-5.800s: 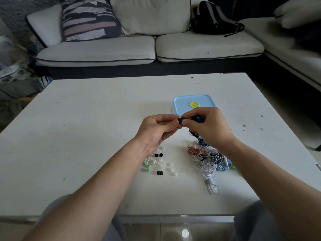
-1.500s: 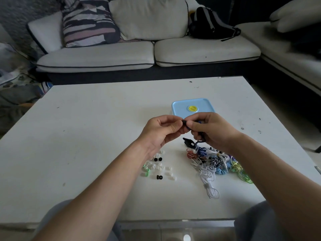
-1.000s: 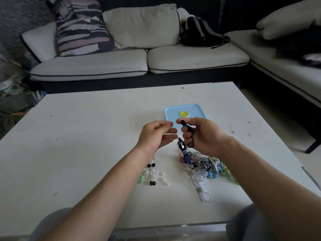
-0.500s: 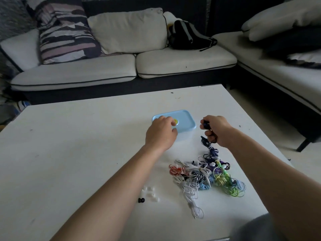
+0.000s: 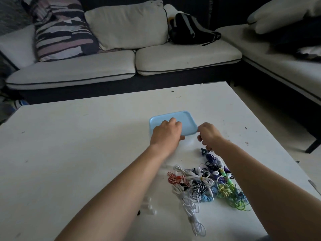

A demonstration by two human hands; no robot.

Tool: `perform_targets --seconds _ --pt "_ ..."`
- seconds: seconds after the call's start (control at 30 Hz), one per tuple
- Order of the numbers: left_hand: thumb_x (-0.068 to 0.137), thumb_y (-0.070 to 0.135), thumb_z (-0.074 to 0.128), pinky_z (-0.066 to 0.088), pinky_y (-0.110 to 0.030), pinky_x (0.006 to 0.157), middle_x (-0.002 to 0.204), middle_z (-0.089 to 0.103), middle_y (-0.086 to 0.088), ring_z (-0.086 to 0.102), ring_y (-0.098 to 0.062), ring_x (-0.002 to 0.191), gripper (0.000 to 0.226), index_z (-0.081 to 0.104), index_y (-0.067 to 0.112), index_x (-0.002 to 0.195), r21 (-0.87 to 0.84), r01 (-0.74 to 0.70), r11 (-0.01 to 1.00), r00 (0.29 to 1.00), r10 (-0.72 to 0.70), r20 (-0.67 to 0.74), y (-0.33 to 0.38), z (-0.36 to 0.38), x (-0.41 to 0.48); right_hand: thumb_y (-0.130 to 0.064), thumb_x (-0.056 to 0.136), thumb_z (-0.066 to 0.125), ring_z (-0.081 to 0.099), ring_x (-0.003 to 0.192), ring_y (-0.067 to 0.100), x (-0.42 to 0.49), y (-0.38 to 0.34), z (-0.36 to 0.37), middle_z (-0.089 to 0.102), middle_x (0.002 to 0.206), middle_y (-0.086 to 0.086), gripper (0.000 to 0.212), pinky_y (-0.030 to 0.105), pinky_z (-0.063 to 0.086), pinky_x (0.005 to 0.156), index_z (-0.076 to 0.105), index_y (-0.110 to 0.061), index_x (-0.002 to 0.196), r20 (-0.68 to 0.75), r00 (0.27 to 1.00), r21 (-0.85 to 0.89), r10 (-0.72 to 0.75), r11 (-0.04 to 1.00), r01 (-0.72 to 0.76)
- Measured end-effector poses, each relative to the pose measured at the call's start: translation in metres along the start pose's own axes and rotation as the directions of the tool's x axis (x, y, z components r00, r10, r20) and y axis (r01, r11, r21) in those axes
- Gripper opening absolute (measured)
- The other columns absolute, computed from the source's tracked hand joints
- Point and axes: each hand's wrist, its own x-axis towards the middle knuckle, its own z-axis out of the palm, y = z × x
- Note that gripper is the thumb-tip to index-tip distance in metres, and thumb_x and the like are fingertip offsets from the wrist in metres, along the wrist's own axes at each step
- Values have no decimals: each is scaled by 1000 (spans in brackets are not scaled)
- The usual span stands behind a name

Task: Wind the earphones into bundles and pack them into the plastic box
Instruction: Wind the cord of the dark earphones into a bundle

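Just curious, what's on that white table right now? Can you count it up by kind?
Plastic box: 1
Tangled earphone pile: 1, cables too knotted to count singly
Cluster of loose ear tips: 1, blurred, partly behind the arm
Hands: 2, left hand gripping the box, right hand holding a dark earphone from the pile
Total: 5

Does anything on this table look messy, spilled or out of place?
Yes. The earphones lie in one tangled heap on the table, and small loose ear tips are scattered left of it.
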Motion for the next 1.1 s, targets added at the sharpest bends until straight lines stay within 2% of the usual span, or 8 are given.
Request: perform_targets --seconds 0.1,0.3,0.47,0.6,0.8,0.9,1.0,1.1 --pt "94 41 61 51 -44 73 104 56 -2 56 -27 94 28 57 14 96 -38 -2 999 1000 3 17 -5 -1 0 -14 96 33 41 57 21 0 4 5 56 71 8 24 26 30 48 54 -14 108 15 1000 32 -21 999 21" --pt "96 43 56 42 -36 71 100 60 3 56 -22 92 25 47 21 89 -175 48 983 998 -54 -34 -9 -14 -3 -12 95 39 32 54 19 -5 2 7 47 67 7 20 27 26 49 54 -11 82 31 998 173 55 983 -59" --pt "98 32 55 43 -37 73 103 66 -5 59 -26 88 18 52 14 98 -519 142 843 929 -294 -224 -27 -41 -11 -15 94 38 28 57 20 2 0 11 38 70 11 19 31 23 58 43 -10 76 -50 995 -78 -82 994 78" --pt "100 26 52 45 -37 80 96 60 -6 56 -22 87 15 49 13 92 -756 270 596 695 -664 -275 -56 -49 -21 -8 88 40 32 55 22 -5 -4 12 39 63 6 25 29 23 50 33 -11 64 -51 985 -347 -164 928 137" --pt "96 25 43 52 -44 71 100 66 -28 65 -41 94 30 57 -1 91 -905 424 -35 259 -953 158 -99 -16 -41 -1 81 44 31 53 23 -11 -17 7 37 59 8 25 26 23 48 31 -10 61 -171 969 -391 -179 915 100" --pt "91 16 49 58 -48 82 98 71 -20 70 -34 90 16 63 13 83 -902 356 -243 206 -922 329 -106 12 -46 -3 84 45 27 52 22 -12 -26 2 34 59 7 24 25 21 49 33 -8 64 -226 962 -274 -150 958 85" --pt "101 12 48 56 -46 84 96 65 -11 65 -27 89 14 59 15 108 -852 260 -454 293 -804 518 -75 8 -54 -9 84 47 32 56 22 -15 -37 6 40 66 10 13 27 28 55 43 -8 73 -194 978 -74 -76 995 63" --pt "100 12 52 56 -36 65 91 65 -12 64 -23 84 15 59 4 111 -788 418 -453 360 -714 601 -54 14 -58 -11 84 47 43 54 26 -20 -45 16 48 65 14 14 31 34 56 51 -6 72 -116 992 -32 -59 998 55"
